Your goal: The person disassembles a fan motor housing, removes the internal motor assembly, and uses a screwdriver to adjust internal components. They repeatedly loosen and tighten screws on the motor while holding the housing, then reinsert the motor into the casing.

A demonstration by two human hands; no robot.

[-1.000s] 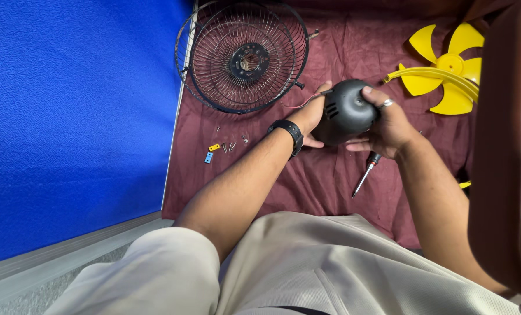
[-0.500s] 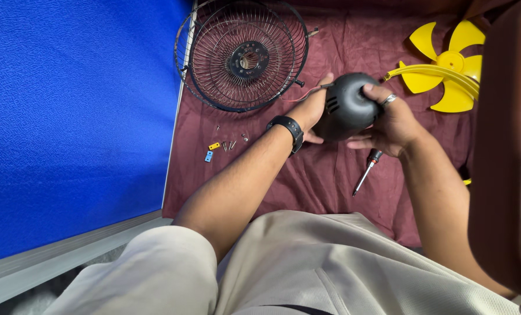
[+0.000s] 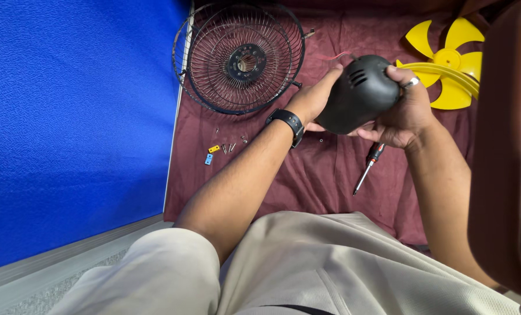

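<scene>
A black rounded fan motor housing (image 3: 359, 93) with vent slots is held above the maroon cloth (image 3: 307, 175) between both hands. My left hand (image 3: 313, 102), with a black watch on the wrist, grips its left side. My right hand (image 3: 403, 111), wearing a ring, wraps its right side. A thin red wire shows just above the housing. A screwdriver (image 3: 366, 168) with a red and black handle lies on the cloth below my right hand.
A black wire fan guard (image 3: 240, 58) lies at the back left of the cloth. A yellow fan blade (image 3: 444, 58) lies at the back right. Several small screws and coloured clips (image 3: 222, 150) sit left of my forearm. A blue wall (image 3: 74, 116) runs along the left; a brown object (image 3: 505, 146) stands at right.
Both hands have turned the motor housing slightly, so its vent slots now face up. The screwdriver and other parts have not moved.
</scene>
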